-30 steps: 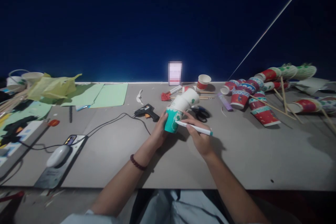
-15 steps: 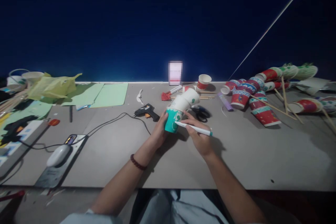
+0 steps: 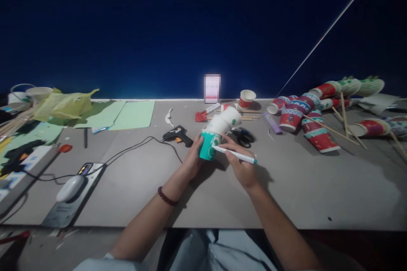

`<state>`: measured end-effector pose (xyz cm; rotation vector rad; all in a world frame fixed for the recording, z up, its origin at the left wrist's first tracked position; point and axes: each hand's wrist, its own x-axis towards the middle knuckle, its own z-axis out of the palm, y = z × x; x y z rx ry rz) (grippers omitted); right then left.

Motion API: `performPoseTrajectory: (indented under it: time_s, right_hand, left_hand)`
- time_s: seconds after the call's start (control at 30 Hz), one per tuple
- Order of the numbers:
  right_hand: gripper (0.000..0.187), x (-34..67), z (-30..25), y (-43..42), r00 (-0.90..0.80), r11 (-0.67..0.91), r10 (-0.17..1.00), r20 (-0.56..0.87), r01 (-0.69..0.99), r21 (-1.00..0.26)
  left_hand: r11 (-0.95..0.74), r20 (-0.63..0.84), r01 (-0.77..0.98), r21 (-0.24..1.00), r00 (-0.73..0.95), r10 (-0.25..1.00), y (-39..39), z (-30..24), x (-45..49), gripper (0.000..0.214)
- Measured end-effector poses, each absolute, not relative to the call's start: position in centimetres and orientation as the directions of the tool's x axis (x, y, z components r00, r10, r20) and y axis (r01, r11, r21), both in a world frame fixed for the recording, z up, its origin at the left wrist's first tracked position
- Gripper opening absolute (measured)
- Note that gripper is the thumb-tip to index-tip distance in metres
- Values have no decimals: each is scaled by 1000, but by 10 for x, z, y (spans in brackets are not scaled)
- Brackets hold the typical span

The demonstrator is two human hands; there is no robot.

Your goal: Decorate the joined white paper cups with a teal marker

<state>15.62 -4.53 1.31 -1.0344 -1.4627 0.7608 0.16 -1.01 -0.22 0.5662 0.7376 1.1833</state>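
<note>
My left hand (image 3: 192,160) is wrapped round a chain of joined paper cups (image 3: 219,129), gripping the nearest one, which is coloured teal with white patches. The white cups of the chain stretch away towards the back. My right hand (image 3: 242,168) pinches a white marker with a teal end (image 3: 235,155). Its tip rests on the side of the teal cup. Both hands hover just above the grey table (image 3: 203,194).
A black glue gun (image 3: 177,134) with its cable lies left of the cups, black scissors (image 3: 244,136) right behind them. Red patterned cups on sticks (image 3: 307,120) crowd the right. Green paper sheets (image 3: 127,115), a phone (image 3: 85,169) and a white mouse-like device (image 3: 70,188) lie left.
</note>
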Motion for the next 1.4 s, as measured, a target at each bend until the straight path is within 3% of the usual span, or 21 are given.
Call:
performPoseTrajectory:
  time_s: [0.37, 1.1, 1.4]
  right_hand:
    - [21, 153, 15, -45, 112, 379, 908, 403, 188, -906]
    - [19, 156, 13, -45, 36, 398, 912, 410, 173, -901]
    - [20, 152, 15, -44, 136, 372, 909, 394, 159, -914]
  left_hand:
    - [297, -229, -617, 729, 190, 955, -10, -4, 1, 45]
    - [299, -228, -627, 719, 194, 954, -9, -4, 1, 49]
    - [288, -213, -631, 721, 193, 958, -9, -4, 2, 45]
